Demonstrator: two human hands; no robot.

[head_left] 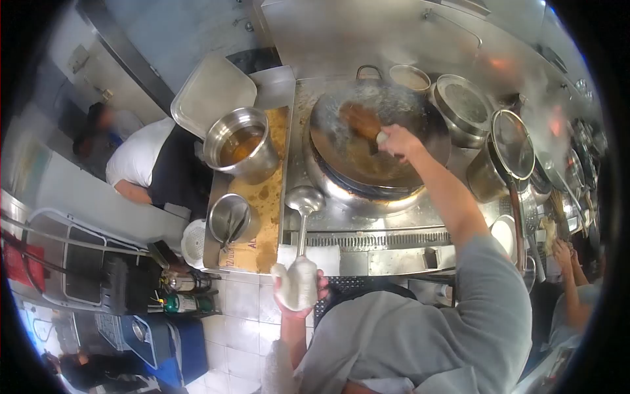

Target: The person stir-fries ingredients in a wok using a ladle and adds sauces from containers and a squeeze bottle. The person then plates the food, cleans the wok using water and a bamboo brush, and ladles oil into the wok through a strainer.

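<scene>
My right hand (399,143) is closed around the pale end of a brown brush-like tool (359,121), whose broad part lies inside a large steaming wok (420,118) on the stove. Near the counter's front edge, my left hand (298,295) is wrapped round a white cloth (303,282). From that cloth rises the handle of a metal ladle (305,199), its bowl over the steel counter to the left of the wok. The ladle's lower handle is hidden by the cloth.
Left of the stove stand a steel pot of brown liquid (241,146) and a smaller pot with utensils (230,220). A strainer (513,144) rests over a pot at right. Co-workers are at far left and at right, where a person's hands (563,255) show.
</scene>
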